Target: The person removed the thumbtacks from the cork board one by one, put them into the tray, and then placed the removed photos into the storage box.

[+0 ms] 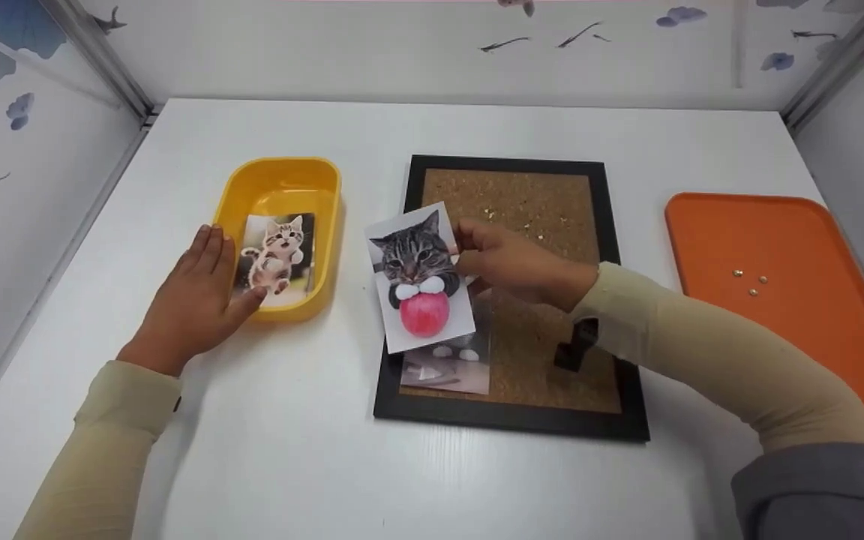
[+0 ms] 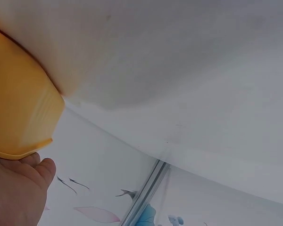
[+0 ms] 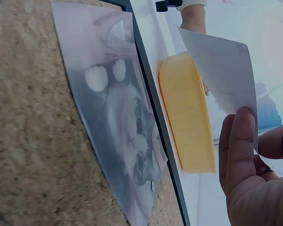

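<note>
Right fingers (image 3: pixel 240 146): I see them pinching the cat photo (image 1: pixel 421 277) by its edge, presumably leaving its picture uncovered.
Left fingers (image 1: pixel 203 251): nearly straight against the yellow tub (image 1: pixel 329 225), perhaps steadying it.
Corkboard (image 1: pixel 522 352): the cat photo hangs over its left side, hiding part of a second photo (image 1: pixel 447 375).

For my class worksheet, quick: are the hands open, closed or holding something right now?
Left hand: open, touching the yellow container.
Right hand: holding the cat-with-pink-ball photo, pinched at its edge.

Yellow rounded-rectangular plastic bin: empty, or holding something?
Holding something: the bin contains at least one rectangular kitten photo, face up in the head view.
</note>
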Action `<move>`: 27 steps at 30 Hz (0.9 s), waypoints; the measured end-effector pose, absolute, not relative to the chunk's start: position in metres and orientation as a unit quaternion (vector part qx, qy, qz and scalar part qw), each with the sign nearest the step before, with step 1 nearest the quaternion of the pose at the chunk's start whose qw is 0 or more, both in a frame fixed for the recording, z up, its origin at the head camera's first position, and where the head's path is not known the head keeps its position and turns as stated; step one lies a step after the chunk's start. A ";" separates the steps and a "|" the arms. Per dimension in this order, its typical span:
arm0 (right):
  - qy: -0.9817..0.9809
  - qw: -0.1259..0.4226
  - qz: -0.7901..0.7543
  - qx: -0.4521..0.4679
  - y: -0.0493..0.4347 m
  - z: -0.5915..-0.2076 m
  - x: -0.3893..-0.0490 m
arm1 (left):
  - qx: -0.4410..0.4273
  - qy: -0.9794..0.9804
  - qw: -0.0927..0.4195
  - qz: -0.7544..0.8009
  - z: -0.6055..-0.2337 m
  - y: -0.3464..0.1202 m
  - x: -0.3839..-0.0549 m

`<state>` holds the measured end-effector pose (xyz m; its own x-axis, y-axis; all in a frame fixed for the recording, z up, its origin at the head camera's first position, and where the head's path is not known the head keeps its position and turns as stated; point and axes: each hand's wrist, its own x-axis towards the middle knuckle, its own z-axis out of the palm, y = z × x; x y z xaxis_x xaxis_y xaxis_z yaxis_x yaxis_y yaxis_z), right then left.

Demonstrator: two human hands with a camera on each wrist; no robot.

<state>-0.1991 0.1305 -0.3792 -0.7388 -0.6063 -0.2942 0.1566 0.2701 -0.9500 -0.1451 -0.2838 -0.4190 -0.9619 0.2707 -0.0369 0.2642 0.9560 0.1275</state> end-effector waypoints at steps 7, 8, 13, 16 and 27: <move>0.698 0.332 -0.615 -0.160 0.112 -0.376 -0.210 | 0.136 0.989 0.022 0.061 -0.421 -0.285 -0.145; 0.691 0.332 -0.622 -0.162 0.109 -0.376 -0.211 | 0.136 0.989 0.022 0.062 -0.421 -0.285 -0.145; 0.680 0.329 -0.634 -0.165 0.096 -0.377 -0.217 | 0.139 0.988 0.020 0.062 -0.420 -0.284 -0.146; 0.684 0.322 -0.635 -0.160 0.089 -0.377 -0.221 | 0.142 0.988 0.018 0.064 -0.421 -0.284 -0.146; 0.681 0.297 -0.653 -0.147 0.051 -0.377 -0.240 | 0.128 0.989 0.024 0.067 -0.420 -0.283 -0.146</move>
<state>-0.2396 0.0510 -0.3772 -0.7800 -0.5883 -0.2136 0.1887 0.1044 -0.9765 -0.1461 -0.2832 -0.4202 -0.9662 0.2562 -0.0296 0.2498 0.9582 0.1394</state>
